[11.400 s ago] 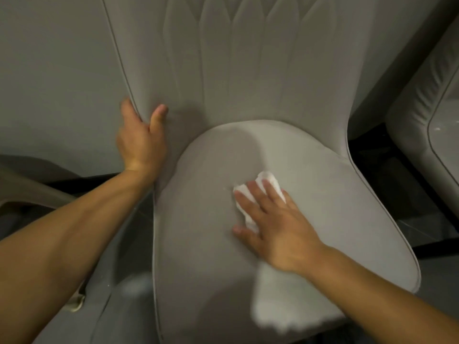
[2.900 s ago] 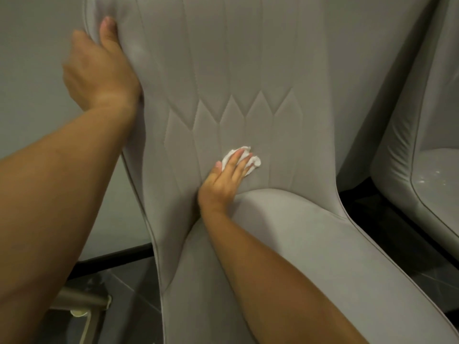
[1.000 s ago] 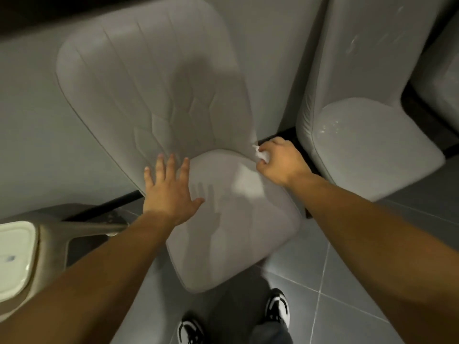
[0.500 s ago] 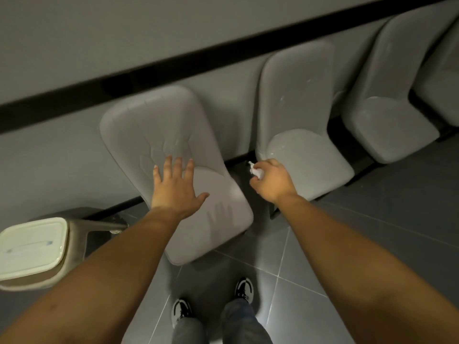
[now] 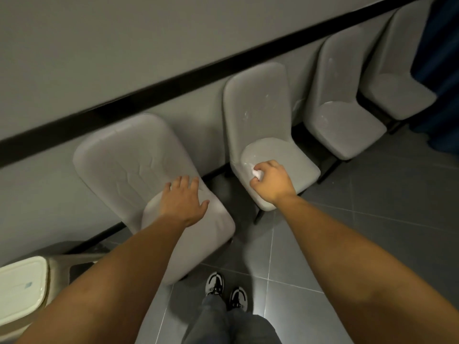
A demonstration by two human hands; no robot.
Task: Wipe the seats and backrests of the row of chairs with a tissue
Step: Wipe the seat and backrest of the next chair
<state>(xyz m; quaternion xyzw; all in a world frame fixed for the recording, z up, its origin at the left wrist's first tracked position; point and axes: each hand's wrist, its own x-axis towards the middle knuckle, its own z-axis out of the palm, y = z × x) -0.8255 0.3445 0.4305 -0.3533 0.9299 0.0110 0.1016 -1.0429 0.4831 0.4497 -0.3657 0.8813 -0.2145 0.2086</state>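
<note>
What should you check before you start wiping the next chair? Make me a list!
1. Tissue in hand: ok. The right hand grips the crumpled tissue.
2. Hand over the right chair: ok. It is above the seat of the second chair.
3. Tissue touching the seat: cannot tell from this view.
4. Something to wipe: ok. The second chair shows pale smears on its backrest and seat.
5. Left hand out of the way: ok. The left hand, fingers spread, is over the first chair, apart from the right.
6. Tissue clean enough: cannot tell; it is mostly hidden by the fingers.
</note>
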